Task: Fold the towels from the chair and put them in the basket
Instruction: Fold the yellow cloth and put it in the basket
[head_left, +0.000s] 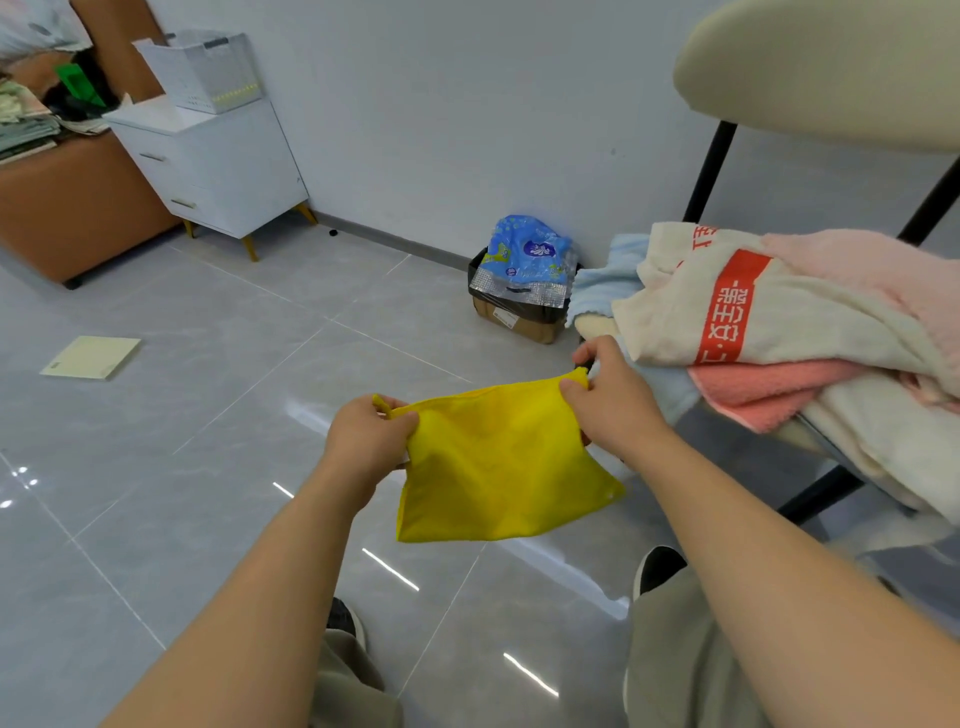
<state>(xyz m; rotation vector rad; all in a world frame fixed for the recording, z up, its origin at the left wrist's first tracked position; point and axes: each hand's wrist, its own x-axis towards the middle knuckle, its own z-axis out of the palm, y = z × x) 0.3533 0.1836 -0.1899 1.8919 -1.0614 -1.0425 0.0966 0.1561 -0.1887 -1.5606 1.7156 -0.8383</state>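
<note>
One head-worn wide view looks forward and down, close over the floor (208, 467).

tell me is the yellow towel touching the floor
Apart. The head view shows the yellow towel hanging from both hands, its lower edge well above the floor.

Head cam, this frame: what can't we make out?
- Basket contents: wall hides the inside, head view.
- Chair: cut off by the right edge.
- Lower towels in the pile: covered by upper ones.
- Yellow towel far side: faces away.
</note>
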